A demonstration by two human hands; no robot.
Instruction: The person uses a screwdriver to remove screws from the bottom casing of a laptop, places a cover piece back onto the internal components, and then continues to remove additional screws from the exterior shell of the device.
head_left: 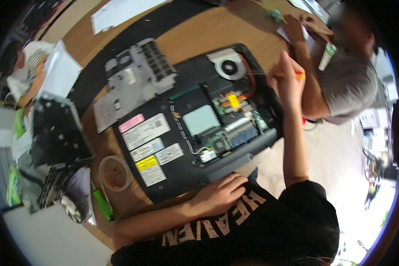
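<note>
Just beyond the left hand (221, 193), 1 opened black laptop base (184, 175) on the tabletop (186, 37). Left hand: 1, palm down, fingers bent, at the base's near edge; cannot tell if it grips anything. Right hand (290, 82): 1, raised by the base's right side, closed around 1 orange-handled tool (300, 75); thin shaft blurred, points left. Left of the right hand: 1 round fan (229, 68) in the base. Ahead and left of the left hand: 5 labels (151, 172) on the base, 1 grey cover panel (133, 88) past them. Farther left of that hand: 1 round clear tub (115, 160), 1 green-handled tool (103, 205), 1 black panel (57, 133). Right of the right hand: 1 co-worker (348, 82), seated.
</note>
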